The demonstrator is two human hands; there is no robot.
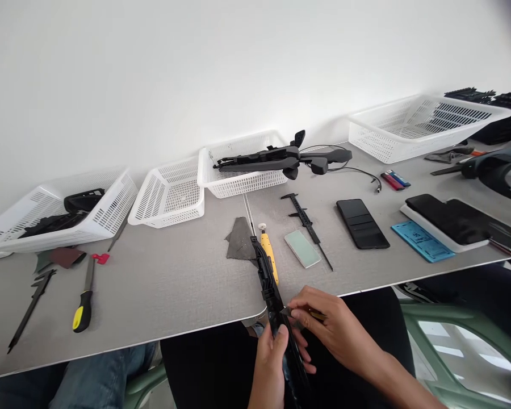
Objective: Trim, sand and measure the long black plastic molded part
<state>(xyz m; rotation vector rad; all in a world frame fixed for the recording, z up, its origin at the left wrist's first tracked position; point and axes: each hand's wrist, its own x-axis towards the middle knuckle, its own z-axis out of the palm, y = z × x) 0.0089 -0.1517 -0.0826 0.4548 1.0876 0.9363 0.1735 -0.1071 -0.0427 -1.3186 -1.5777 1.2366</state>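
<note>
A long, narrow black plastic part (269,278) slants from my lap over the table's front edge. My left hand (272,355) is closed around its lower portion, thumb on top and fingers beneath. In my right hand (326,318) I pinch a small craft knife (317,314) with a yellowish handle; its grey tip meets the side of the black part just above my left thumb. Beyond the part's far end lie a dark grey cloth or sanding sheet (239,238) and a yellow-handled tool (269,253). A pale green block (302,249) and a black caliper (304,218) are to the right.
White baskets (166,217) line the wall; one (247,189) carries several long black parts (276,159). A file (85,295) and another caliper (32,309) lie left. A phone (361,223), lighters (395,180) and a blue notepad (421,240) sit right. People sit on both sides.
</note>
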